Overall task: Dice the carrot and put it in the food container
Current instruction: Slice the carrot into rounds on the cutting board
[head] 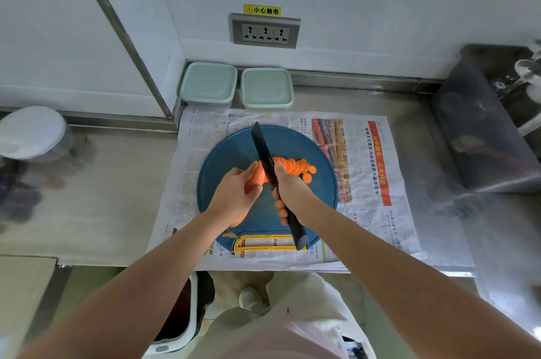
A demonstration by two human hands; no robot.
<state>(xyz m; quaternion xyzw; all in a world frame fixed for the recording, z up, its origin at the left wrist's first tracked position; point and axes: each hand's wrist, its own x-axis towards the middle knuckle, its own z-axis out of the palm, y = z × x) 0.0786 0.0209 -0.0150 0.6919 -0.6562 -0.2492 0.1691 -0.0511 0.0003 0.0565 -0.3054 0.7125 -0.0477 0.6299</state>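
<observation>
An orange carrot (pixel 257 175) lies across a round blue cutting board (pixel 231 154). My left hand (pixel 234 194) grips its uncut part, fingers curled over it. Several round carrot slices (pixel 298 167) lie fanned out to the right of the blade. My right hand (pixel 292 192) holds the handle of a black knife (pixel 263 151), whose blade stands on the carrot right next to my left fingers. Two lidded pale-green food containers, one on the left (pixel 208 84) and one on the right (pixel 267 89), stand side by side against the back wall.
The board rests on a spread newspaper (pixel 366 183) on a steel counter (pixel 111 189). A clear tub with a white lid (pixel 30 132) stands far left. A steel sink (pixel 491 130) is at the right. A wall socket (pixel 265 32) sits above the containers.
</observation>
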